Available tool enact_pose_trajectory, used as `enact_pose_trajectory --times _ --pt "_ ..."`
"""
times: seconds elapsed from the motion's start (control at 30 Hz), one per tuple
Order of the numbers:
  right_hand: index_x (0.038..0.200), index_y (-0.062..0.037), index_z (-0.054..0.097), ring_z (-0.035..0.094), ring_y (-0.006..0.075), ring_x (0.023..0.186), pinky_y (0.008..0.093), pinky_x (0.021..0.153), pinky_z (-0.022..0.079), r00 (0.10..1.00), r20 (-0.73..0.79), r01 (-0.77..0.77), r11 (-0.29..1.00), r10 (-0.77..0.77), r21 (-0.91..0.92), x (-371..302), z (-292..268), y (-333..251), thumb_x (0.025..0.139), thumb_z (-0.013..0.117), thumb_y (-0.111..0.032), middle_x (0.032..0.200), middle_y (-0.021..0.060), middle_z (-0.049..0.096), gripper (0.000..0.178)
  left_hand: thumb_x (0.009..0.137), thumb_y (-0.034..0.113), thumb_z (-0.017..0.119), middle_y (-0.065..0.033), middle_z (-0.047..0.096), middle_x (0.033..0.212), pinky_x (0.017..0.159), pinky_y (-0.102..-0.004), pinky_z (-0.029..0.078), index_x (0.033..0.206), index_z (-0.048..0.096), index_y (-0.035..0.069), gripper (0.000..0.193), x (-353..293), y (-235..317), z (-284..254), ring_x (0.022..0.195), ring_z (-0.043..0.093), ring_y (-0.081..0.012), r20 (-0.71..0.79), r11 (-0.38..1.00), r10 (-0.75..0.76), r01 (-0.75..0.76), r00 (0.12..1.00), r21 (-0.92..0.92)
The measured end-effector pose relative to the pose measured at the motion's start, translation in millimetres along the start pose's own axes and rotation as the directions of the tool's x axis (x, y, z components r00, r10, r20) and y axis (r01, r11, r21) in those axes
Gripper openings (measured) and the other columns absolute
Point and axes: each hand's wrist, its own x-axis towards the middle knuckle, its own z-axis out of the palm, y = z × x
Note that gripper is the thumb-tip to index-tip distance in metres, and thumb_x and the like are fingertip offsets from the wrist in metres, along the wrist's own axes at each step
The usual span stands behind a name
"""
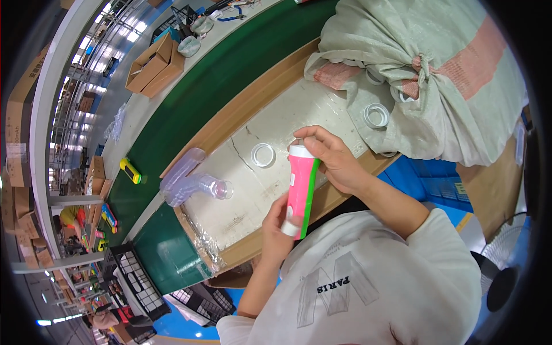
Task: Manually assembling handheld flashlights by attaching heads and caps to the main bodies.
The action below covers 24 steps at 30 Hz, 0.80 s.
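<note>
Sweeping in an arc behind the work area, the green surface (184, 109) is the largest item noted. Next, the pale woven sack (440, 106), knotted at the neck, slumps over the far right end of the shallow tray (230, 221); white rings show at its folds, so it probably serves as their supply, within the right arm's reach. The tray's raised cardboard edges likely keep loose parts from straying. Beyond it sits a brown carton (164, 77).

Pink-and-green handheld body (300, 181): above the tray's near edge, in front of the person, tilted, white-collared end up. Left hand (276, 230) grips the lower end from the left, presumably to steady it. Right hand (334, 160) has thumb and fingers closed at the white collar (300, 152), a hold that would suit pressing or turning; which of these, cannot tell.

Clear plastic pieces (198, 185) lie at the tray's left end, apart from the hands. Smallest: one loose white ring (254, 155), flat on the tray bottom, left of the body.
</note>
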Motion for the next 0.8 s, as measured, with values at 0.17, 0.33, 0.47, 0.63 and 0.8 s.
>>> enact_pose_trajectory --times 0.17,0.33,0.47,0.63,0.8 --pt "0.119 -0.0069 0.048 0.060 0.0215 0.103 0.0346 0.088 0.050 0.996 0.044 -0.083 0.979 0.076 0.187 0.1 10.5 -1.0 0.095 0.055 -0.037 0.109 0.0113 0.060 0.039 0.081 0.022 0.073 -0.0160 0.059 0.108 0.065 -0.0303 0.052 0.136 0.036 0.002 0.070 -0.8 10.6 8.6 0.076 0.063 -0.0218 0.027 0.958 -0.189 0.190 0.982 -0.214" --pt "0.123 -0.0075 0.045 0.060 0.0271 0.106 0.0403 0.094 0.049 0.992 0.116 -0.071 0.959 0.040 0.275 -9.1 18.0 -3.2 0.092 0.060 -0.036 0.108 0.0151 0.060 0.044 0.088 0.037 0.065 -0.0179 0.063 0.099 0.062 -0.0314 0.054 0.131 0.041 0.004 0.059 -8.9 16.2 15.1 0.072 0.063 -0.0228 0.297 0.710 -0.202 0.349 0.933 -0.612" --pt "0.106 -0.0081 0.048 0.060 0.0296 0.105 0.0430 0.097 0.047 0.988 0.155 -0.044 0.946 -0.007 0.322 -13.1 25.5 -5.7 0.087 0.065 -0.027 0.111 0.0162 0.059 0.032 0.085 0.022 0.070 -0.0118 0.061 0.088 0.057 -0.0291 0.050 0.122 0.046 0.004 0.047 -17.1 8.8 23.0 0.067 0.060 -0.0190 0.273 0.829 -0.206 0.316 0.940 -0.461" --pt "0.086 -0.0132 0.046 0.061 0.0321 0.102 0.0452 0.098 0.046 0.948 0.295 -0.065 0.830 -0.123 0.554 -15.3 25.6 1.2 0.082 0.069 -0.032 0.105 0.0164 0.057 0.030 0.083 0.035 0.070 -0.0120 0.057 0.083 0.046 -0.0290 0.043 0.127 0.044 0.000 0.062 -35.4 14.8 37.7 0.055 0.055 -0.0196 0.612 0.301 0.031 0.577 0.790 -0.759" --pt "0.086 -0.0131 0.045 0.061 0.0283 0.095 0.0438 0.097 0.047 0.971 0.139 0.150 0.950 -0.194 0.274 -24.3 18.4 -19.0 0.082 0.070 -0.029 0.100 0.0169 0.058 0.029 0.083 0.019 0.071 -0.0087 0.059 0.085 0.053 -0.0280 0.045 0.122 0.049 0.001 0.048 -22.5 28.1 37.8 0.061 0.057 -0.0159 0.228 0.929 -0.173 0.236 0.958 -0.287"
